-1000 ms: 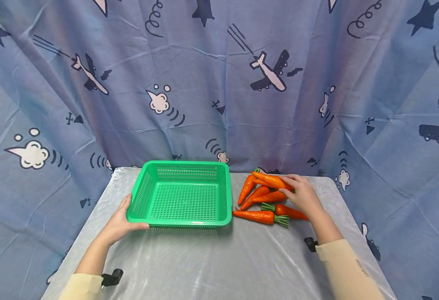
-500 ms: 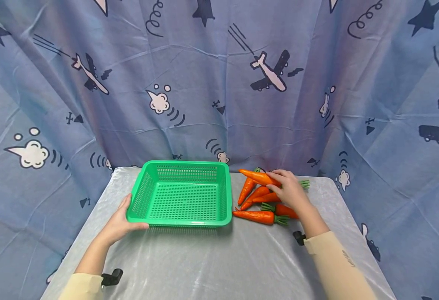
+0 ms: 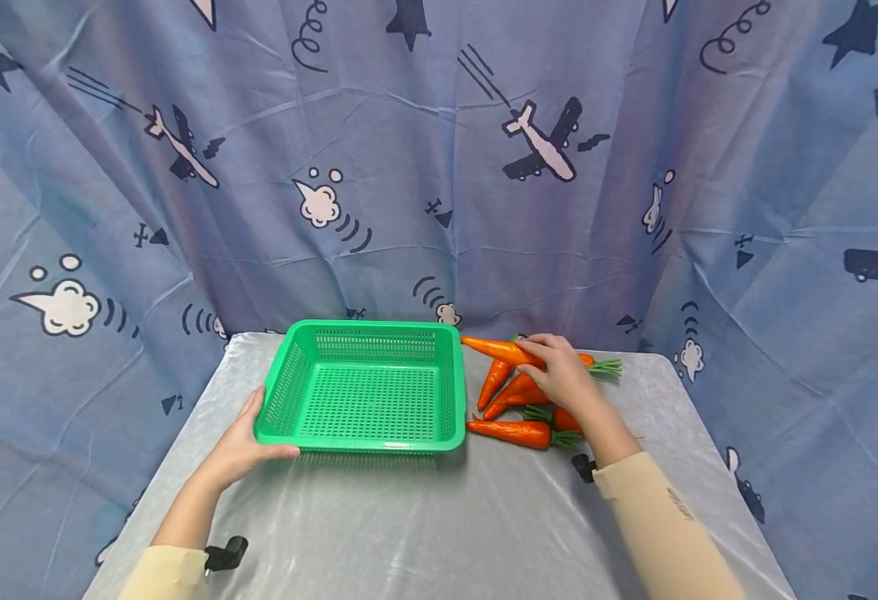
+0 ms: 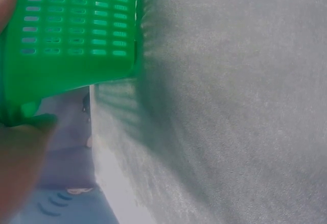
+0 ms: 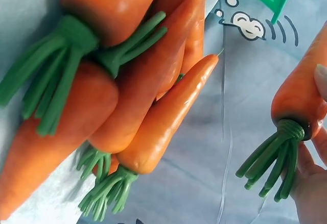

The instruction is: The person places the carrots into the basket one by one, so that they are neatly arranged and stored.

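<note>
My left hand grips the front left corner of a green plastic basket, thumb along the front rim and fingers at the left side. In the left wrist view the slotted basket wall shows between thumb and finger. Right of the basket, my right hand holds a carrot above the pile, its tip pointing left at the basket's back right corner. The right wrist view shows this carrot's green stalks hanging free. Beneath the hand lie several other carrots, partly hidden by it.
The table has a pale, shiny cloth. A blue curtain printed with planes and stars stands right behind it and at both sides. One loose carrot's tip touches or nearly meets the basket's right side.
My right hand has moved left with the carrot, bringing its tip to the basket's rim and uncovering another carrot's green stalks at the right. The left hand and basket stay put.
</note>
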